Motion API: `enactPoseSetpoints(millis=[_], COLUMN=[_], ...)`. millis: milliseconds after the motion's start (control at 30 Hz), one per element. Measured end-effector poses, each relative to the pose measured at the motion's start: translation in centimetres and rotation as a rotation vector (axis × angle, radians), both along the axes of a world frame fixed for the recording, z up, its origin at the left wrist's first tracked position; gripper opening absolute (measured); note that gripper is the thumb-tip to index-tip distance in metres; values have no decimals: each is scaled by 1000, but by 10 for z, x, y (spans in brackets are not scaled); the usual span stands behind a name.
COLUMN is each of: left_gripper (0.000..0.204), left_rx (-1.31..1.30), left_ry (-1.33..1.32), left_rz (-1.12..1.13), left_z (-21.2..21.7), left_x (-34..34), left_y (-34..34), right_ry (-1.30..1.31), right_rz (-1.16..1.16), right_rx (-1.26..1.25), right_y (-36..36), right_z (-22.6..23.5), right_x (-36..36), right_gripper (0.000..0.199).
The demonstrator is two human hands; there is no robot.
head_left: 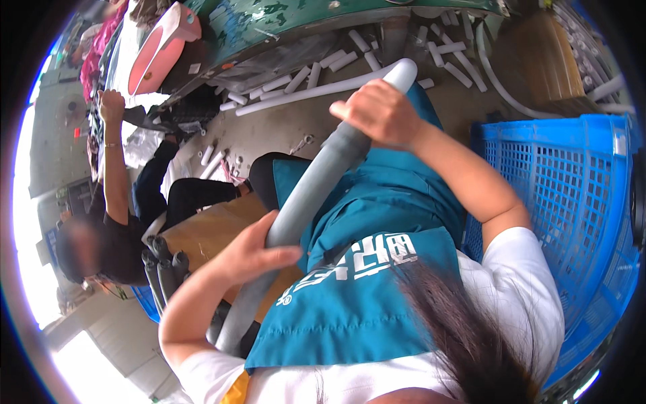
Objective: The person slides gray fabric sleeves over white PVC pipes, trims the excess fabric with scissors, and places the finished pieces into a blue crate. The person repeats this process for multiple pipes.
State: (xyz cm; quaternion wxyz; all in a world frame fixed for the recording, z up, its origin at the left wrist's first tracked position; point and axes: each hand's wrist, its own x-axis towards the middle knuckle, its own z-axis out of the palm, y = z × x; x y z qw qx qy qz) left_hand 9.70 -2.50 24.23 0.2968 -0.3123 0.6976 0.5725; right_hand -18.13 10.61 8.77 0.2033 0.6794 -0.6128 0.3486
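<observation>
A long tube in a grey sleeve (313, 185) runs slantwise across my lap, from beside my left arm up to the far right. White foam tube (402, 73) shows bare at its far end. There my right hand (383, 114) is closed around it, just above a bunched ring of grey material (346, 143). Lower down, my left hand (259, 252) wraps the grey part, its thumb laid across the front and its other fingers hidden behind the tube.
Several white foam tube pieces (296, 79) lie on the floor ahead, below a green table (269, 30). A blue plastic crate (558, 168) stands close on my right. At the left, a co-worker (121, 195) raises an arm; several grey-covered tubes (165, 266) stand nearby.
</observation>
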Motion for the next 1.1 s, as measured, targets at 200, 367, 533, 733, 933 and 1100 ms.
enactPoseSetpoints(millis=[200, 367, 533, 733, 933, 1100], left_gripper=[32, 39, 48, 53, 56, 62], left_rx=[469, 307, 185, 350, 431, 474], left_ry=[-214, -111, -56, -44, -8, 36], left_rz=[348, 434, 475, 535, 566, 524], left_z=[-16, -24, -20, -26, -39, -44], left_x=[-82, -80, -61, -33, -43, -56], left_y=[10, 23, 14, -1, -12, -18], right_ry=[-100, -56, -92, -70, -61, -80], right_rz=[114, 37, 20, -359, -516, -768], right_rx=[-188, -131, -16, 117, 170, 515], right_y=[-13, -16, -30, -35, -53, -85], right_z=[35, 17, -4, -15, 19, 10], right_x=[62, 58, 36, -38, -162, -201], right_gripper=[28, 9, 8, 38, 41, 31])
